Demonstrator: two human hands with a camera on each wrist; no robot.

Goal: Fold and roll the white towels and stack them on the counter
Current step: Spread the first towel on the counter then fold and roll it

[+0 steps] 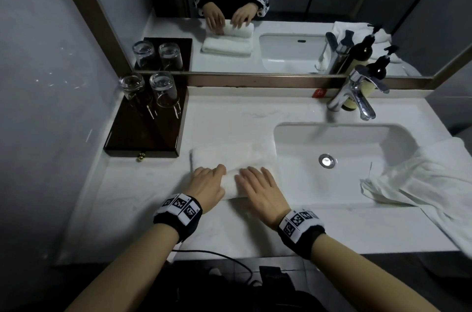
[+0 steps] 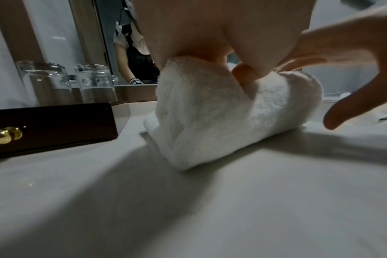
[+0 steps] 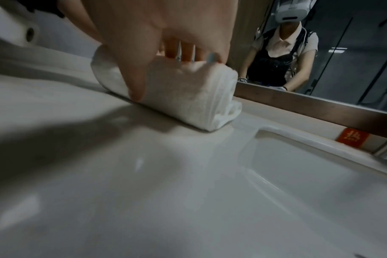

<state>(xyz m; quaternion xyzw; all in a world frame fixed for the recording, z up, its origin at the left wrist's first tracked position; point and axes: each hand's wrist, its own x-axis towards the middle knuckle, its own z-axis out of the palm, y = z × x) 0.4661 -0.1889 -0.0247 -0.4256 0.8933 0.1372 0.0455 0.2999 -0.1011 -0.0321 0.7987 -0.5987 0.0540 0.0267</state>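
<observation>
A folded white towel (image 1: pixel 229 154) lies on the white counter (image 1: pixel 143 196) left of the sink, its near end rolled into a thick roll (image 1: pixel 231 188). My left hand (image 1: pixel 208 184) sits on the roll's left end with fingers curled over its far side; the left wrist view shows the palm (image 2: pixel 199 26) on top of the roll (image 2: pixel 210 113). My right hand (image 1: pixel 258 189) lies on the right end, fingers stretched over the top. In the right wrist view its thumb (image 3: pixel 135 83) points down against the near side of the roll (image 3: pixel 188 90). A second white towel (image 1: pixel 421 179) lies unfolded right of the sink.
The sink (image 1: pixel 332 138) with a chrome faucet (image 1: pixel 357 97) is on the right. A dark wooden box (image 1: pixel 143 133) with two upturned glasses (image 1: pixel 148 89) stands at the back left. A dark soap bottle (image 1: pixel 351 105) stands behind the faucet, under the mirror (image 1: pixel 281 5).
</observation>
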